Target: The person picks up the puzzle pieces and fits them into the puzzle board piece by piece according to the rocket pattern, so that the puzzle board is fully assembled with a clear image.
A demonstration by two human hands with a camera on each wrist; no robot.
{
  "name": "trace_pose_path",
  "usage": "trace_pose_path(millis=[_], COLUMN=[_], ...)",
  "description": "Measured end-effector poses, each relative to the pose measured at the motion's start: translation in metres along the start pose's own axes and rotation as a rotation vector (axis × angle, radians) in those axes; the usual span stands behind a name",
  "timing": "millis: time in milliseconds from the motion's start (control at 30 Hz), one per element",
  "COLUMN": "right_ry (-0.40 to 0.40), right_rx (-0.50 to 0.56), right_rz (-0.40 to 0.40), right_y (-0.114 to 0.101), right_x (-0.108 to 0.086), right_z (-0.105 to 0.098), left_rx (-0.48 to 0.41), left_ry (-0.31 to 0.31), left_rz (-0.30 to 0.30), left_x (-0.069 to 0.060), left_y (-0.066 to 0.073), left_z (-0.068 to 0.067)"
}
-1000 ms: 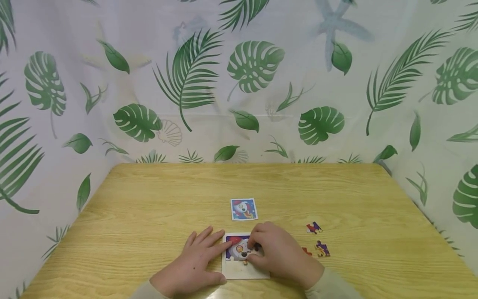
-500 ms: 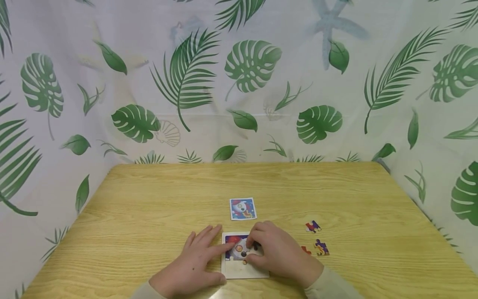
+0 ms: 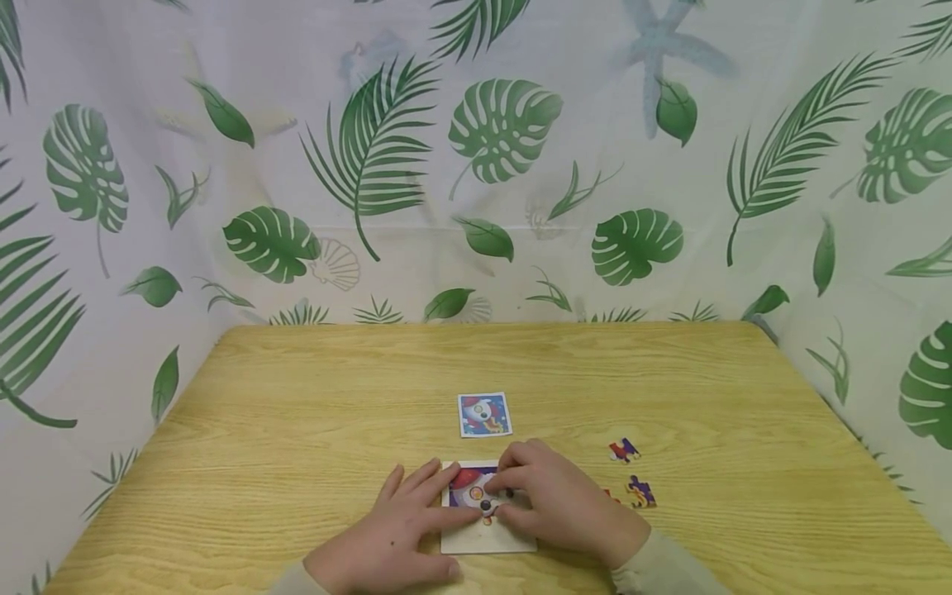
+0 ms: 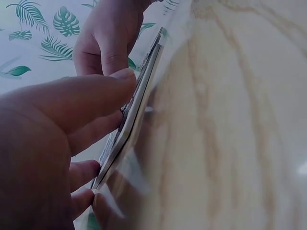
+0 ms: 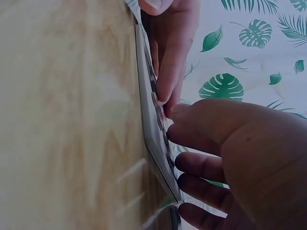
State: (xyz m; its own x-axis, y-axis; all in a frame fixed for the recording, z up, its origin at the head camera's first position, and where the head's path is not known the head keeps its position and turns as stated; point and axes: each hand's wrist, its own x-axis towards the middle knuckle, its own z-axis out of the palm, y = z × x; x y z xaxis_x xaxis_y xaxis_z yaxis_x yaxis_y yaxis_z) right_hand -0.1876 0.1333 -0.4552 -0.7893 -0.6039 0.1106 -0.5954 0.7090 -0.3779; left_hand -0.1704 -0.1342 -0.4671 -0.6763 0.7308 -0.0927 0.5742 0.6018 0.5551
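A white-framed puzzle board lies at the table's front, its upper part showing a white animal's face and red patches, its lower part pale. My left hand lies at its left side, the index finger reaching onto the picture. Over the board's right part, my right hand touches the picture with bent index finger and thumb and hides some of it. In the right wrist view several fingertips of my right hand meet the board; no raised piece is visible between them.
Beyond the board lies a small picture card. To the right are loose puzzle pieces: a red and purple one, a purple and yellow one, and a red one partly behind my right hand. A leaf-patterned curtain surrounds the table.
My left hand has shifted a little right, its index finger now further across the picture, close to the right thumb. The right index finger has moved slightly left on the picture.
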Motion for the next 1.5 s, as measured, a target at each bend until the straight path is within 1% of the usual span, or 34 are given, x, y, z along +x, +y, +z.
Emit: trace_pose_path(millis=[167, 333, 433, 567, 667, 767, 867, 967, 1033, 1167, 1267, 1400, 1500], right_ry=[-0.003, 0.003, 0.013, 0.055, 0.089, 0.12, 0.158, 0.186, 0.188, 0.18, 0.189, 0.204, 0.188], right_rx=[-0.005, 0.005, 0.03, 0.056, 0.059, 0.058, 0.057, 0.043, 0.042, 0.043, 0.052, 0.063, 0.07], right_rz=[-0.009, -0.004, 0.001, 0.005, 0.041, 0.083, 0.093, 0.103, 0.119, 0.164, 0.181, 0.203, 0.245], right_y=[0.003, 0.004, 0.004, 0.006, 0.008, 0.011, 0.016, 0.025, 0.034, 0.055, 0.073, 0.096, 0.111], right_x=[0.001, 0.001, 0.0, -0.001, -0.002, -0.004, -0.008, -0.014, -0.02, -0.033, -0.043, -0.057, -0.067], right_z=[0.002, 0.003, 0.003, 0.0, -0.004, -0.012, -0.023, -0.033, -0.038, -0.045, -0.049, -0.057, -0.063], left_rx=[-0.026, -0.043, -0.04, -0.03, -0.014, 0.0, 0.006, -0.001, -0.004, -0.018, -0.026, -0.017, -0.005], left_ry=[-0.009, -0.007, -0.004, 0.005, 0.015, 0.026, 0.036, 0.043, 0.043, 0.032, 0.027, 0.031, 0.037], left_rz=[-0.02, -0.023, -0.024, -0.024, -0.03, -0.039, -0.038, -0.034, -0.032, -0.044, -0.049, -0.039, -0.033], left_x=[0.001, 0.0, 0.001, 0.001, 0.001, 0.001, 0.001, 0.001, 0.002, 0.003, 0.003, 0.003, 0.003], left_y=[0.0, -0.001, -0.002, -0.004, -0.004, -0.004, -0.005, -0.005, -0.006, -0.006, -0.006, -0.007, -0.007], left_z=[-0.001, -0.001, 0.0, 0.001, 0.0, 0.0, 0.0, 0.001, 0.002, 0.001, -0.001, -0.001, 0.0])
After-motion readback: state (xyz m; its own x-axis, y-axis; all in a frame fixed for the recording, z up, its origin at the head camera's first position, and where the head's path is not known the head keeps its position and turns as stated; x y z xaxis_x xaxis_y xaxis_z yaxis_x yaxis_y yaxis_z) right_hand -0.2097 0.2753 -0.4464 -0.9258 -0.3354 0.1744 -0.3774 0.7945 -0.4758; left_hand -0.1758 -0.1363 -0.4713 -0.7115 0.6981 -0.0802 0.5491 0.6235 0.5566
